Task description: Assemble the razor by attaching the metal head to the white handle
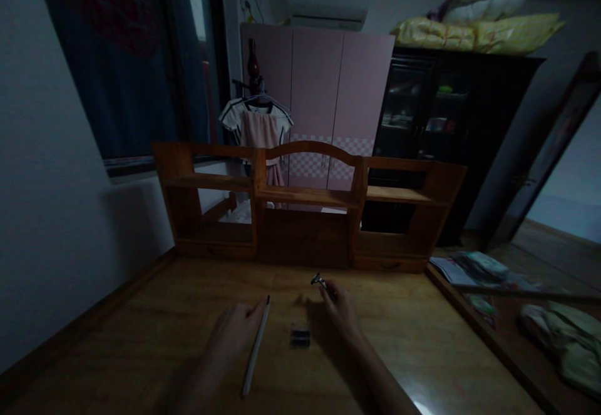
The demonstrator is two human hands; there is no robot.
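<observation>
My left hand rests on the wooden desk with its fingers curled against a long white pencil, whose dark tip points away from me. My right hand is raised a little above the desk and pinches a small shiny metal object at its fingertips. Between the two hands a small dark box-like item lies on the desk. The room is dim, so fine detail is hard to read.
A wooden shelf unit stands along the desk's far edge. Beyond it are a pink wardrobe, a hanging garment and a dark cabinet. Papers and cloth lie to the right. A wall and window are at the left.
</observation>
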